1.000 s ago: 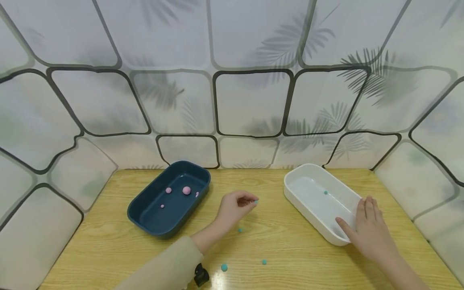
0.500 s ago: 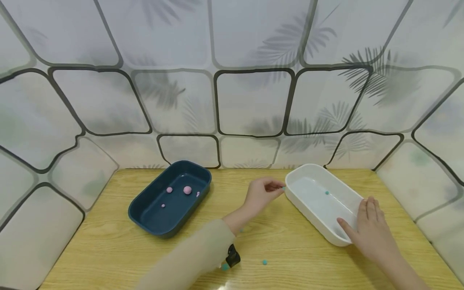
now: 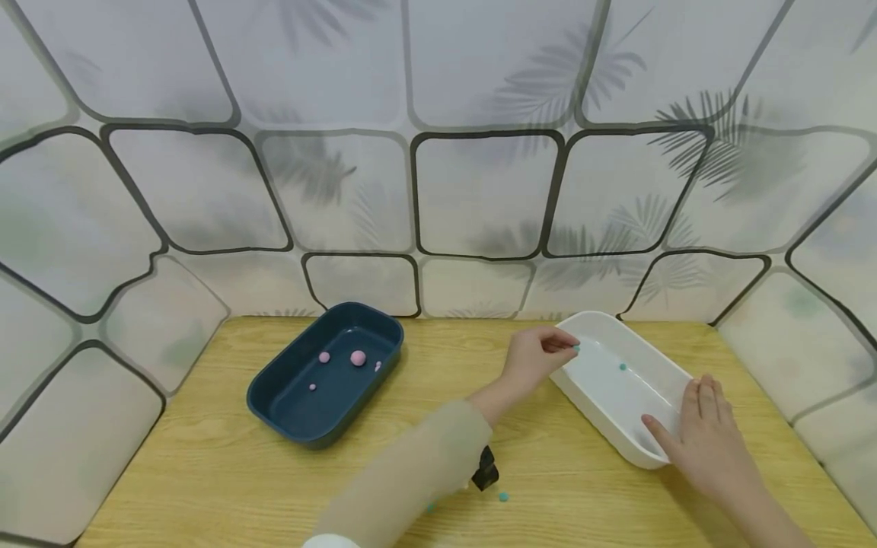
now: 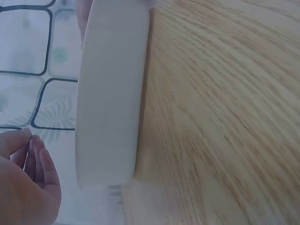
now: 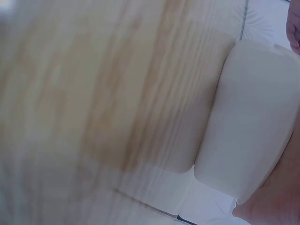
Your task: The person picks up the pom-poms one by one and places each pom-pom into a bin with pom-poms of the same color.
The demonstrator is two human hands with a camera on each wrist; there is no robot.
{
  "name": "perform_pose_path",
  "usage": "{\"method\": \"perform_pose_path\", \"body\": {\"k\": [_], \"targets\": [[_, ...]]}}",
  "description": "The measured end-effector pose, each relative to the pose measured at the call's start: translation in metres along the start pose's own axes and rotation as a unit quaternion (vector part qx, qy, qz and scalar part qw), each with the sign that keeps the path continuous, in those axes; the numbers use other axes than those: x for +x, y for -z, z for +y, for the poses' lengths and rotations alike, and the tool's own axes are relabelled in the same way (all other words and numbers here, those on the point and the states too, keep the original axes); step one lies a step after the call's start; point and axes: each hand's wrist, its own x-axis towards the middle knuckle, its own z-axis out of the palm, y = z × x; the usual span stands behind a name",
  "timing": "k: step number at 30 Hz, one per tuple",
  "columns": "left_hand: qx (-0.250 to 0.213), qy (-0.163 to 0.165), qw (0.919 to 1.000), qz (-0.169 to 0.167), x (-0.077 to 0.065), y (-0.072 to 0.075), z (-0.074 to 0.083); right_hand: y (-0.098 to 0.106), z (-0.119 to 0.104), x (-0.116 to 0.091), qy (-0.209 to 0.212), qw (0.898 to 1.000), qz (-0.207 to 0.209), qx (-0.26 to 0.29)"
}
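My left hand [image 3: 537, 354] pinches a small teal ball [image 3: 576, 348] between thumb and fingers. That hand is just over the left rim of the white tray [image 3: 603, 426]; its bent fingers also show in the left wrist view. Another teal ball [image 3: 623, 367] lies on the tray's floor. My right hand [image 3: 715, 441] rests on the tray's near right corner, fingers extended and the thumb over the rim. In the right wrist view, part of this hand lies along the tray's edge.
A navy tray [image 3: 288, 415] stands at the left, with several pink balls [image 3: 358, 358] inside. On the table [image 3: 226, 472] near the front is a teal ball [image 3: 503, 496], and another teal ball [image 3: 430, 508] peeks out beside the left sleeve. A patterned backdrop rises behind.
My left hand has moved right and slightly back from mid-table to the white tray's rim, still pinching the teal ball. My right hand has stayed on the tray.
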Motion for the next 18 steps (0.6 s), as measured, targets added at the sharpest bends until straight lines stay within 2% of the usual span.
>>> {"method": "perform_pose_path", "body": {"k": [7, 18], "targets": [[0.001, -0.002, 1.0000, 0.004, 0.011, -0.018, 0.005, -0.001, 0.001, 0.001, 0.001, 1.000, 0.010, 0.007], [0.053, 0.009, 0.9985, -0.004, 0.020, -0.038, 0.002, -0.004, 0.004, 0.001, 0.005, 1.000, 0.022, 0.001]]}}
